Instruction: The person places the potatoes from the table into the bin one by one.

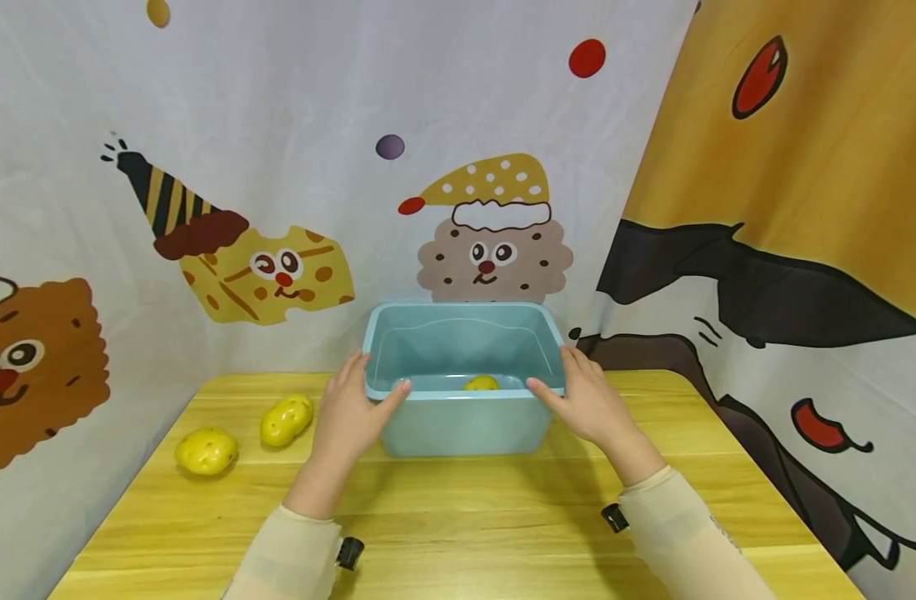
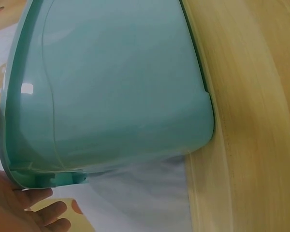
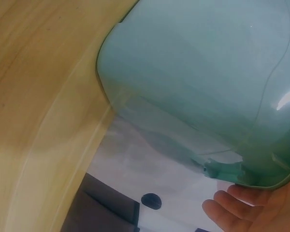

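Observation:
A light teal plastic bin (image 1: 465,425) stands toward the far side of the wooden table. My left hand (image 1: 350,408) holds its left front corner, the thumb over the front rim and the other fingers along the side. At the right front corner my right hand (image 1: 591,400) grips in the same way. Both wrist views show fingertips under the rim, beside the bin wall (image 2: 121,87). Inside the bin lies a yellow potato (image 1: 482,382), partly hidden by the front wall. Two more glossy, dimpled potatoes, one nearer (image 1: 207,451) and one farther (image 1: 287,420), lie left of my left hand.
The wooden table (image 1: 458,533) has rounded far corners. Right behind it hangs a white curtain (image 1: 277,108) with cartoon prints, and a yellow, black and white printed cloth (image 1: 840,183) hangs along the right side.

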The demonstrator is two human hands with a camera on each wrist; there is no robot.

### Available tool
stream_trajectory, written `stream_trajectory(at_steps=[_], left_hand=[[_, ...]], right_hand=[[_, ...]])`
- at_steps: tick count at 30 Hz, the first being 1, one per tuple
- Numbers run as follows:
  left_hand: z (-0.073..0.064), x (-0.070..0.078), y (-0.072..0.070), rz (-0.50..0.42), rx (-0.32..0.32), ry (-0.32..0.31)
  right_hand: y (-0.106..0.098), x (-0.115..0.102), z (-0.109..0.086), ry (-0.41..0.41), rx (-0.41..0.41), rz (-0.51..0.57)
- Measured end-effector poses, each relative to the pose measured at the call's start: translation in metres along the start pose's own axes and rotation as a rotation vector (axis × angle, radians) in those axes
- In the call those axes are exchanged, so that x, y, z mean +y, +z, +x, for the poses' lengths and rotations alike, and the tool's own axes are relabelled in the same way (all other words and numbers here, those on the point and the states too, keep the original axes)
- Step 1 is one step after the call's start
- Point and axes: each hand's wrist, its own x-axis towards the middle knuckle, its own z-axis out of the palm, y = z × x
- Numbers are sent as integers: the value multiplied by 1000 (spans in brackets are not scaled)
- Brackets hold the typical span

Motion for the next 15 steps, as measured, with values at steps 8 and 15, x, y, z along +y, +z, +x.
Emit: stream_trajectory(at_steps=[8,15], left_hand=[[-3,-2,-4,1,26,27],[-5,-5,-7,-6,65,51]], right_hand=[[1,0,0,0,10,9],[1,0,0,2,0,18]])
